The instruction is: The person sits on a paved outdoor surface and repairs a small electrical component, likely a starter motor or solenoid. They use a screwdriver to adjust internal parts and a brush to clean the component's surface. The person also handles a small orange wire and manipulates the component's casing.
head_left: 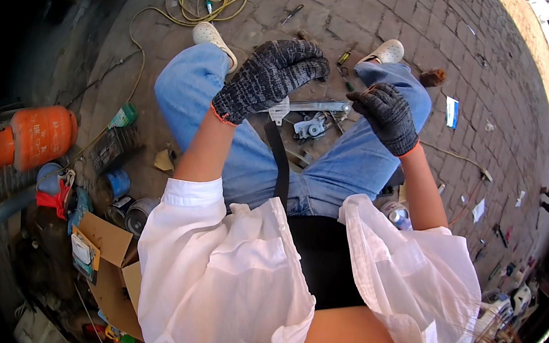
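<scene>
My left hand (273,75), in a dark grey knit glove with an orange cuff, hovers above my left knee, its fingers closed together. Whatever they may hold is hidden. My right hand (388,116), gloved alike, is over my right leg with fingers curled into a pinch; a thin thing may be at the tips, too small to name. Between my legs lies a metal mechanism (310,126) with a motor-like housing, beside a long silver bar (321,105). A clear plastic piece (279,111) shows just below my left hand, above a black strap (279,161).
A screwdriver (343,58) lies on the brick paving beyond my hands. A coiled yellow hose (240,4) is at the far side. To the left stand an orange gas cylinder (44,137) and an open cardboard box (106,237). A brush (432,77) sits by my right foot.
</scene>
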Motion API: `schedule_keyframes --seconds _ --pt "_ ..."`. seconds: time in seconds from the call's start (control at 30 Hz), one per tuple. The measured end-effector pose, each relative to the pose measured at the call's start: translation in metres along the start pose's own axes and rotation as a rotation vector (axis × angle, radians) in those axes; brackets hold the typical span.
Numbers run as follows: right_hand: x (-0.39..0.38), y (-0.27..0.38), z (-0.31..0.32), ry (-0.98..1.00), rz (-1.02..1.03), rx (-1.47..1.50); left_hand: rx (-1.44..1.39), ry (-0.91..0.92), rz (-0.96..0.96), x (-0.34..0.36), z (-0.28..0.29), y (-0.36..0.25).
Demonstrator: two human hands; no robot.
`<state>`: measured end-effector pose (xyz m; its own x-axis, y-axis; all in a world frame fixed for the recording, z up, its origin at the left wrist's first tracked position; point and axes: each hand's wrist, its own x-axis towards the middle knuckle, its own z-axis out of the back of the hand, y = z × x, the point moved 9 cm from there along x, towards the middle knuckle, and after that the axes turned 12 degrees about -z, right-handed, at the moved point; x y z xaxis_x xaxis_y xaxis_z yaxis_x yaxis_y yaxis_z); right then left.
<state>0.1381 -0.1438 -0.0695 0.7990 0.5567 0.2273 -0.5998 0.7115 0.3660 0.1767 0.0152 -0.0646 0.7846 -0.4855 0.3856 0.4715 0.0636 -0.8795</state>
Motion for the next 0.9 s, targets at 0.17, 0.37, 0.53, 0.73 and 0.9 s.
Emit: schedule_keyframes --seconds 0.17,0.37,0.53,0.73,0.9 --pt "-0.008 0.009 -0.007 0.449 -0.435 1.539 0.013 -0.103 -0.023 0.017 0.011 0.029" --pt "0.038 -0.065 0.046 -0.409 -0.033 2.271 0.083 0.172 0.046 0.019 -0.061 0.059" --pt "0.04 -0.082 0.047 -0.502 -0.246 0.223 0.178 0.182 0.108 0.021 -0.063 0.079" --pt "-0.002 -0.077 -0.043 0.262 -0.576 0.586 0.23 0.087 0.02 0.019 -0.026 0.11" --pt "0.001 -0.033 -0.04 0.371 -0.486 2.281 0.188 0.127 0.048 0.016 -0.051 0.129"
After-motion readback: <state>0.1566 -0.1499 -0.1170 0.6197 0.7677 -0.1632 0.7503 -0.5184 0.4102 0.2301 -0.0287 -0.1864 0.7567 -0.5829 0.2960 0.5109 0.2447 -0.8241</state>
